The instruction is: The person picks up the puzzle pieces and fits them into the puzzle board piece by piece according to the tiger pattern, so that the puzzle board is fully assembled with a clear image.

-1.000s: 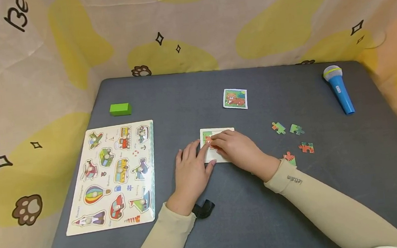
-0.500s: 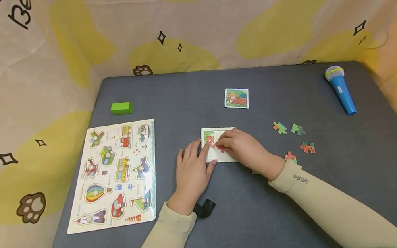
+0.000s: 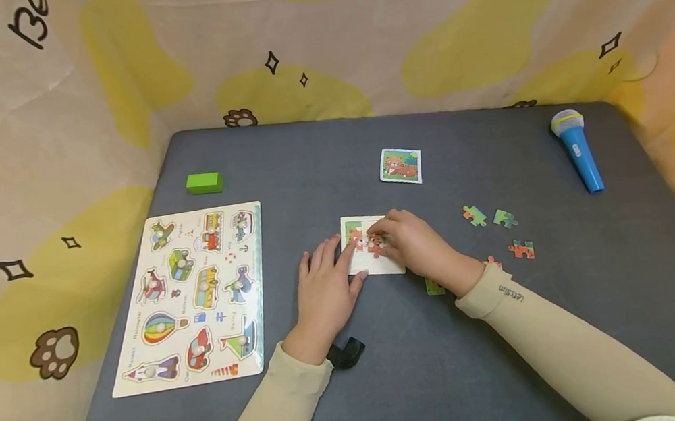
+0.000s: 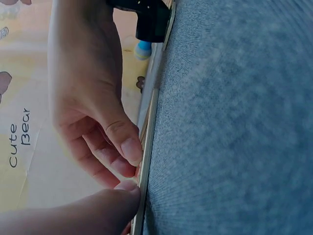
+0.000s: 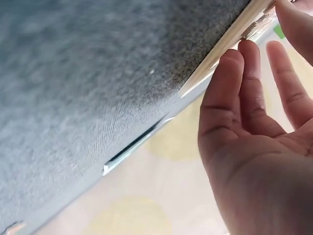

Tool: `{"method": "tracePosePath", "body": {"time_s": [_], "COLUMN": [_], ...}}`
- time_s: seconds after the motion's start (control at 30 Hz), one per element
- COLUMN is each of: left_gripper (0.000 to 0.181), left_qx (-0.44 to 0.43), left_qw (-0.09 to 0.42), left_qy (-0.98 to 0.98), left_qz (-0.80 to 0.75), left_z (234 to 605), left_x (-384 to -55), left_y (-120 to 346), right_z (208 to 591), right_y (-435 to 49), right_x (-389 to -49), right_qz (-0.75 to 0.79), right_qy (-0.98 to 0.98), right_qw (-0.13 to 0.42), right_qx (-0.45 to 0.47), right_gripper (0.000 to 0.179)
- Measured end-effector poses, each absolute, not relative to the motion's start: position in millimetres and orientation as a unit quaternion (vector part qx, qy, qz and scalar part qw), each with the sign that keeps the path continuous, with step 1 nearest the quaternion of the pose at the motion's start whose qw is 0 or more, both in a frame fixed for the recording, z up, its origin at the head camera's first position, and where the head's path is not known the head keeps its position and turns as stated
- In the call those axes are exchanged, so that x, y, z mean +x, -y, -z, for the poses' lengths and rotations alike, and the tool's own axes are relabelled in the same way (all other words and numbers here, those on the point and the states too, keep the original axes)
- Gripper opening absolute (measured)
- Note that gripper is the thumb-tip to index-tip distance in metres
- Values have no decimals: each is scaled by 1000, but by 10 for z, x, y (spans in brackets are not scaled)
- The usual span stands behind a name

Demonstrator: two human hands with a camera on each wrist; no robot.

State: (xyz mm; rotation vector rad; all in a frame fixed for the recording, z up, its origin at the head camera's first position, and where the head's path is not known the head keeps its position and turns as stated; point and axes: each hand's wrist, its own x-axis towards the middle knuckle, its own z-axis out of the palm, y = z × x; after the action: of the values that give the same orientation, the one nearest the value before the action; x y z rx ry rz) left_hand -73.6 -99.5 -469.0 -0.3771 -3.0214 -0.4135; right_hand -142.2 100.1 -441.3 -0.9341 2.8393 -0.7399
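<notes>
In the head view a small white puzzle tray [image 3: 388,268] lies mid-table, with a left-hand piece [image 3: 353,235] showing part of an orange animal. My left hand [image 3: 327,293] lies flat beside the tray, index fingertip on that piece and thumb at the near edge. My right hand [image 3: 417,247] comes in from the right. Its thumb and index finger pinch a jigsaw puzzle piece [image 3: 375,243] over the tray, next to the first one. The left wrist view shows the right fingertips [image 4: 131,151] low at the tray's edge; in the right wrist view the fingers are bent toward it.
Several loose puzzle pieces [image 3: 521,250] lie to the right; one green piece [image 3: 435,286] is partly under the right wrist. A picture card [image 3: 400,166] is behind the tray. A vehicle peg board [image 3: 190,299], green block [image 3: 205,183] and blue toy microphone [image 3: 579,153] lie farther out.
My right hand has shifted slightly right, and its fingers have spread, uncovering the orange piece between them. The green piece near the wrist has come into sight. The left hand stays put.
</notes>
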Motion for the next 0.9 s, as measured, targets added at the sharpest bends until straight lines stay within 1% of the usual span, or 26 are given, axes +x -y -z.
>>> {"method": "tracePosePath", "body": {"time_s": [0.27, 0.33, 0.4, 0.5, 0.6, 0.7, 0.77, 0.9], "left_gripper": [63, 63, 63, 64, 64, 64, 63, 61], "left_qx": [-123, -124, -125, -123, -125, -129, -130, -130], "left_qw": [37, 38, 39, 39, 40, 40, 40, 40], "left_qy": [982, 982, 982, 983, 983, 982, 981, 979], "left_qz": [136, 136, 136, 133, 132, 135, 137, 149], "left_z": [4695, 4693, 4688, 4685, 4685, 4691, 4695, 4695], "left_x": [-729, -728, -728, -730, -733, -734, -732, -728], "left_y": [996, 997, 997, 995, 990, 984, 982, 983], "right_z": [4400, 4398, 4401, 4398, 4400, 4410, 4416, 4414], "right_y": [-1024, -1032, -1029, -1005, -978, -955, -938, -894], "right_x": [-1487, -1505, -1521, -1522, -1492, -1436, -1386, -1291], "right_qz": [312, 324, 328, 316, 273, 224, 195, 124], "right_qy": [-908, -903, -900, -897, -897, -898, -900, -909], "right_qw": [99, 107, 107, 86, 40, -9, -29, -49], "right_qx": [-261, -260, -267, -297, -346, -379, -388, -394], "right_gripper": [42, 42, 38, 29, 18, 12, 13, 22]}}
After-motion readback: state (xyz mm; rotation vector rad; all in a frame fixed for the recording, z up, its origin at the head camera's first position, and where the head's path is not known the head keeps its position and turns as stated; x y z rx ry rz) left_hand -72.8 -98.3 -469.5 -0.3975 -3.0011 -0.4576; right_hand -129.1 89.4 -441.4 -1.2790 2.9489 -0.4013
